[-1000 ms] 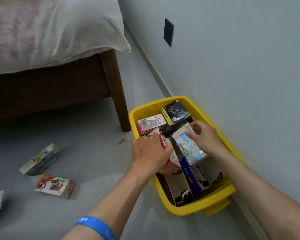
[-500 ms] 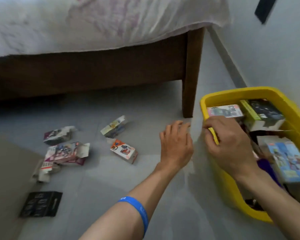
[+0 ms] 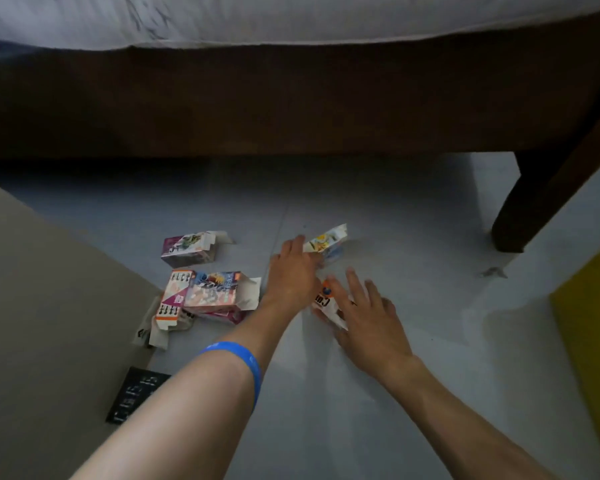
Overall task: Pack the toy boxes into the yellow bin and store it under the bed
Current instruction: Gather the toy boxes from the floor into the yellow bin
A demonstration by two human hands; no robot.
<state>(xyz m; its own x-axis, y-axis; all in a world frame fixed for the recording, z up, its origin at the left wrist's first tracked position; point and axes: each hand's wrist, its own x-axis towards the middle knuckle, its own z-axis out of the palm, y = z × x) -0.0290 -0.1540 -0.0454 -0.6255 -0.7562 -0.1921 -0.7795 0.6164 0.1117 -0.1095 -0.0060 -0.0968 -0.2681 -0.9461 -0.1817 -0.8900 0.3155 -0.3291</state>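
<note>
2 bare forearms are shown, no sleeves being seen. The left hand is accompanied by 1 blue wristband with faint pale markings; the right hand is unadorned.

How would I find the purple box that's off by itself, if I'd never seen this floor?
Start at the dark wooden bed frame and look down at the grey floor in front of it. Left of the left hand lie several toy boxes; the purple box is the one nearest the bed. It lies alone with an end flap open, while the others sit heaped just below it.
</note>
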